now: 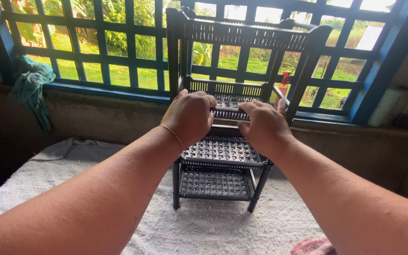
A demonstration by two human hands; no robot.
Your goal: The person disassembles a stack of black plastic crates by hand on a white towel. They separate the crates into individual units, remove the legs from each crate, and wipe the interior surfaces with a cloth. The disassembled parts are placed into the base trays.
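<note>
Fingers [207, 100] of my left hand [189, 116] and my right hand [262, 126] curl together over the front rail of the second tier of a dark plastic tiered rack with perforated shelves [223, 151], clamped on it. That rack stands on a white towel-covered surface [213, 226], toward its far edge, below a blue-barred window [119, 52].
</note>
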